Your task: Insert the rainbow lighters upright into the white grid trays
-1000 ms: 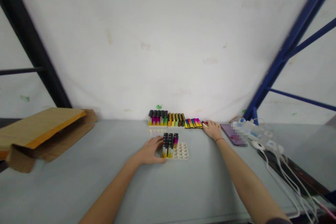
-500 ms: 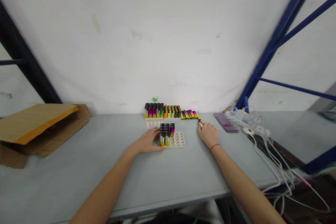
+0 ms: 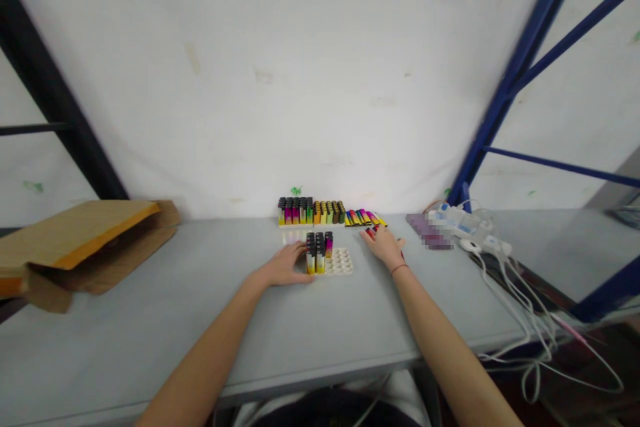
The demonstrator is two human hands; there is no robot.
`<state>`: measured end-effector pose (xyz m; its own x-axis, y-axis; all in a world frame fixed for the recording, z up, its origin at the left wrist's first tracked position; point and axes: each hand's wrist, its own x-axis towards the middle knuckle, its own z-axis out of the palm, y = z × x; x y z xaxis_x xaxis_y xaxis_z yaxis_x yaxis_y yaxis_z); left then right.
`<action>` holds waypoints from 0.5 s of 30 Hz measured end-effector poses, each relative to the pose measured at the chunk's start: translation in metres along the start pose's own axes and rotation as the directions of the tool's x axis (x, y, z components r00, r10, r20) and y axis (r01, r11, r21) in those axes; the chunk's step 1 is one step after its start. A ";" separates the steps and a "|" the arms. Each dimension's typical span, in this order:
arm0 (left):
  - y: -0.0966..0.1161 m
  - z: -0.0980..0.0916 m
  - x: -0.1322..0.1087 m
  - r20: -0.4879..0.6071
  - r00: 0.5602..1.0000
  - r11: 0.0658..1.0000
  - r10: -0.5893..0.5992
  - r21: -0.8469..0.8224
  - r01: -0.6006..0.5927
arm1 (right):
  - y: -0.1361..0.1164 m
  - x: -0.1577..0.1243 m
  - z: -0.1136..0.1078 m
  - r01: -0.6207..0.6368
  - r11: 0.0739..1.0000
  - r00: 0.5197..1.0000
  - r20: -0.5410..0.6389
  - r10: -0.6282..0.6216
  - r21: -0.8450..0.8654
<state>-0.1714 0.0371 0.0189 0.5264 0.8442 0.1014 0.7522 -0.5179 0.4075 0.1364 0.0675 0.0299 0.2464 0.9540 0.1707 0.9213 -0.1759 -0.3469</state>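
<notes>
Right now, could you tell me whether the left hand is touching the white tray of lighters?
Touching. The head view shows the left hand flat on the table, its fingers against the left side of the tray.

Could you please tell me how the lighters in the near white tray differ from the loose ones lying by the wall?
The tray lighters stand upright in a tight block beside the left hand; the loose lighters lie flat in a row past the right hand. Both groups are multicoloured.

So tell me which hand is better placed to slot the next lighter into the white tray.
Right. The right hand already grips a red lighter just beside the white plastic tray's empty holes, while the left hand rests against the tray's filled side.
</notes>
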 end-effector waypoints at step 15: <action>0.000 -0.001 0.000 0.019 1.000 1.000 -0.003 0.016 0.002 | -0.016 -0.014 0.006 0.369 0.691 0.929 -0.262 -0.260 0.622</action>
<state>-0.1716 0.0376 0.0204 0.5317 0.8428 0.0831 0.7596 -0.5180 0.3934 0.1170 0.0584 0.0278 0.0681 0.8689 0.4903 0.5401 0.3811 -0.7503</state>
